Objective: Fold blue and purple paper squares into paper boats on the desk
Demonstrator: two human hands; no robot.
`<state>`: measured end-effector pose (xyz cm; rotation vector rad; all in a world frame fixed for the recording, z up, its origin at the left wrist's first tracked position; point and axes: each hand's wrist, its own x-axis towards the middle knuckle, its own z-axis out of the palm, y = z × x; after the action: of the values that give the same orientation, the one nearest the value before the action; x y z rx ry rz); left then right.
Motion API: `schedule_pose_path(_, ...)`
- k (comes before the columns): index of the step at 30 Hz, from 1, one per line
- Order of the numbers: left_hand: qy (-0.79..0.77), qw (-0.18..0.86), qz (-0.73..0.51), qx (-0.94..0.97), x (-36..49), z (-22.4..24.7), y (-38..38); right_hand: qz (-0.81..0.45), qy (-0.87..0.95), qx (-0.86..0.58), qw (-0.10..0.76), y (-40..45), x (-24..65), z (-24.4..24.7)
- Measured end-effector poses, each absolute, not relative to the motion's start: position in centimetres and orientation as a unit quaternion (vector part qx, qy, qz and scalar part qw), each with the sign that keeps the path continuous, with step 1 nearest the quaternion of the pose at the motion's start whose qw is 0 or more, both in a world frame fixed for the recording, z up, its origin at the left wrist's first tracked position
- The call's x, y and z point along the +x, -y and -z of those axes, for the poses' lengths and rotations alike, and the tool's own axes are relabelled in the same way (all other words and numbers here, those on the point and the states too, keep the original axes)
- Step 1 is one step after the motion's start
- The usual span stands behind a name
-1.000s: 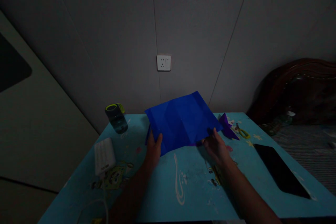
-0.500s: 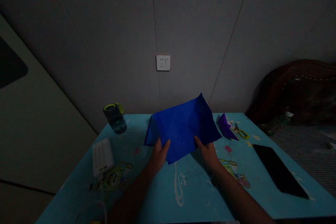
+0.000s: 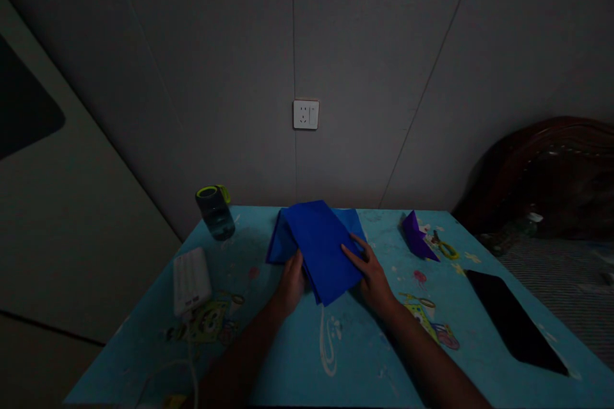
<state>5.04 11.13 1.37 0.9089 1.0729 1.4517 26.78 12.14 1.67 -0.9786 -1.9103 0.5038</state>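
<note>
A sheet of blue paper point(image 3: 323, 246), doubled over and tilted, is held between my hands above the table. My left hand point(image 3: 291, 282) is closed on its left edge, thumb pointing up along the paper, its other fingers mostly hidden. On the right edge, my right hand point(image 3: 373, 276) grips the sheet with two fingers extended apart over its top face; the rest of the grip is out of sight. More blue paper point(image 3: 282, 244) lies behind and beneath the held sheet, showing on both sides of it.
On the left stand a dark bottle point(image 3: 215, 214) with a lime rim and a white power bank point(image 3: 192, 281) with a cable. To the right lie a purple folded-paper piece point(image 3: 417, 238), yellow-handled scissors point(image 3: 447, 249) and a black flat slab point(image 3: 513, 319). A wall socket point(image 3: 306, 114) is above the table point(image 3: 364, 364).
The blue sheet, spread wide before, is now doubled over, narrower and lower. My right hand has shifted its fingers onto the top face. The view has turned slightly left.
</note>
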Motion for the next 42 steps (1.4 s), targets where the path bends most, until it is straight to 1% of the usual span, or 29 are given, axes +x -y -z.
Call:
schedule_pose_path(4,-0.408,0.583,-0.591,0.380,5.2,-1.9,-10.8,-0.159,0.813,-0.382,0.410,-12.1,26.8,-1.6)
schedule_pose_path(7,-0.425,0.569,-0.585,0.392,4.9,-2.0,-10.7,-0.165,0.832,-0.361,0.387,-11.7,26.7,-2.2)
schedule_pose_path(9,-0.427,0.557,-0.595,0.392,4.7,-2.0,-10.9,-0.199,0.842,-0.342,0.367,-11.3,26.7,-2.8)
schedule_pose_path(11,-0.426,0.546,-0.611,0.383,4.6,-1.9,-11.3,-0.255,0.843,-0.331,0.339,-10.8,26.8,-3.5)
schedule_pose_path(13,-0.431,0.536,-0.620,0.377,4.5,-2.0,-11.5,-0.317,0.821,-0.340,0.331,-10.5,26.8,-3.9)
schedule_pose_path(15,-0.430,0.536,-0.612,0.392,4.4,-2.2,-11.5,-0.379,0.761,-0.374,0.371,-10.5,26.7,-4.0)
schedule_pose_path(19,-0.394,0.580,-0.555,0.448,4.5,-3.2,-10.4,-0.519,0.548,-0.426,0.499,-11.1,26.3,-3.9)
schedule_pose_path(21,-0.376,0.602,-0.526,0.469,4.7,-3.7,-9.8,-0.554,0.472,-0.423,0.540,-11.4,26.1,-4.2)
schedule_pose_path(23,-0.367,0.615,-0.503,0.484,5.0,-4.0,-9.4,-0.564,0.440,-0.418,0.560,-11.6,26.1,-4.6)
schedule_pose_path(28,-0.367,0.620,-0.479,0.502,5.4,-3.4,-9.6,-0.533,0.453,-0.436,0.566,-11.7,26.0,-4.9)
schedule_pose_path(32,-0.394,0.592,-0.494,0.501,5.4,-2.8,-10.2,-0.499,0.482,-0.450,0.562,-11.6,26.0,-4.2)
schedule_pose_path(36,-0.409,0.571,-0.508,0.498,5.3,-2.7,-10.4,-0.434,0.529,-0.460,0.566,-11.3,26.0,-3.7)
schedule_pose_path(40,-0.405,0.568,-0.513,0.500,5.3,-2.7,-10.3,-0.365,0.640,-0.425,0.526,-11.1,26.1,-4.2)
schedule_pose_path(42,-0.406,0.569,-0.513,0.499,5.3,-2.8,-10.3,-0.350,0.677,-0.406,0.505,-11.0,26.1,-4.6)
